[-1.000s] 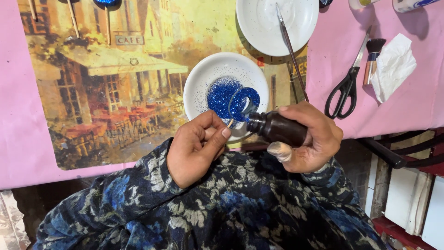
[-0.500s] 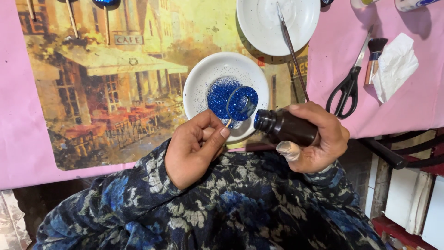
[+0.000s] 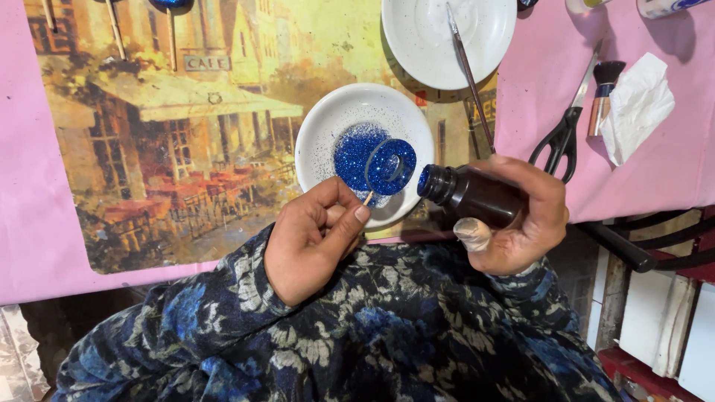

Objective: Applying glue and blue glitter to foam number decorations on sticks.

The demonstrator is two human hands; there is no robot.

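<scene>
Surface: a pink cloth point(image 3: 655, 171) covers your table, with a street-scene print point(image 3: 186, 141) at centre left.
Left hand: your left hand point(image 3: 313, 238) pinches a thin stick point(image 3: 368, 198), raising a glittery blue ring point(image 3: 390, 166) above the white dish point(image 3: 320, 126), likely so loose glitter drops back in.
Right hand: your right hand point(image 3: 521, 219) clamps a dark bottle point(image 3: 473, 195), uncapped mouth tipped toward the ring.
Upper right: scissors point(image 3: 562, 130), tissue point(image 3: 637, 108).

Glittered blue disc point(image 3: 390, 166) over white bowl point(image 3: 328, 123)

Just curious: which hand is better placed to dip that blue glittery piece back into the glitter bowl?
Probably the left hand: it holds the piece by its stick, over the bowl.
</scene>
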